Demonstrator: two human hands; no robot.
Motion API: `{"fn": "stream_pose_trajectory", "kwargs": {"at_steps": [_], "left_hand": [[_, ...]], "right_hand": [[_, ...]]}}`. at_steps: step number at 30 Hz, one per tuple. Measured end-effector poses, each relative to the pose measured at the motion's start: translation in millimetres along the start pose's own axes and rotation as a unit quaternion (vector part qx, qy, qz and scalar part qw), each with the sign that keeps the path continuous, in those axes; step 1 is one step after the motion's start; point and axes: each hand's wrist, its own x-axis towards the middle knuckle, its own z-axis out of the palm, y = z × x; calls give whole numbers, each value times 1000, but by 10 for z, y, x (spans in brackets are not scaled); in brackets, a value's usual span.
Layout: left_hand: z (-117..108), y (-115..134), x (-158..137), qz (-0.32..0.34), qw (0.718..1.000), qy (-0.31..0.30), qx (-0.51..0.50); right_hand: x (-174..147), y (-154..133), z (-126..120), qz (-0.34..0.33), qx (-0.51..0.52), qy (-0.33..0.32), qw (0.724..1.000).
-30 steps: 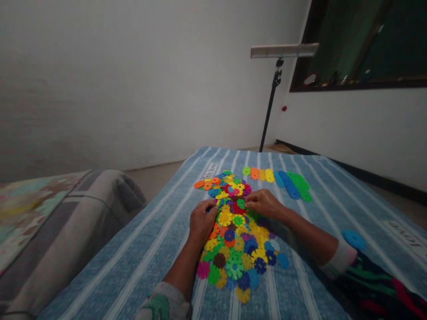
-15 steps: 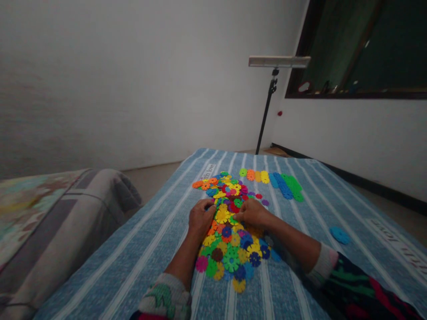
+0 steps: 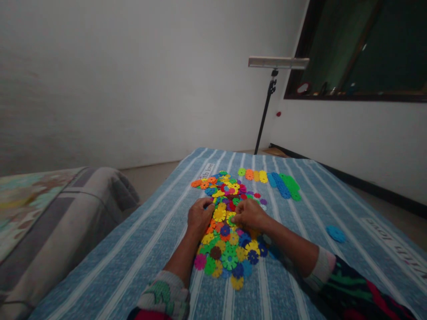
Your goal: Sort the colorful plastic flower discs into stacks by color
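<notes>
A heap of colourful plastic flower-shaped discs [image 3: 230, 257] spreads over the striped cloth in front of me. At its left edge rests my left hand [image 3: 199, 218], fingers curled inward against the discs; whatever they may hold is hidden. My right hand [image 3: 251, 214] reaches in from the right with thumb and forefinger pinched at a small yellow disc [image 3: 230, 217] that shows green in its middle. Between both hands lies a larger yellow disc [image 3: 219, 213]. Red discs [image 3: 231, 205] peek out just beyond the right fingertips.
Sorted rows stand at the far right: green [image 3: 291, 187], dark blue [image 3: 282, 186] and yellow [image 3: 263, 177] among them. A light blue stack [image 3: 336, 234] lies alone on the right. The blue striped cloth [image 3: 133, 258] covers the surface; a draped bed [image 3: 100, 200] is at left.
The right fingertips have shifted slightly, and a yellow disc with green now shows at them where mostly green showed before. My left hand stays at the heap's edge. The view moved slightly.
</notes>
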Motion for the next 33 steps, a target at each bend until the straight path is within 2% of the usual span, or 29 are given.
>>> {"fn": "stream_pose_trajectory", "kwargs": {"at_steps": [5,12,21,24,27,33], "left_hand": [[4,-2,0,2,1000,3,-1],[4,5,4,-2,1000,-1,7],[0,-9,21,2,1000,2,7],[-15,5,15,3,1000,-3,4],[-24,11,12,4,1000,-3,3],[-26,-2,4,0,1000,-1,-9]], "right_hand": [[-20,27,-46,7,65,3,998],[-105,46,-11,-39,30,42,998],[-102,106,-14,-41,92,53,994],[-55,190,-149,-49,78,68,993],[92,359,-397,-41,42,99,993],[593,870,-986,62,-75,162,982]]}}
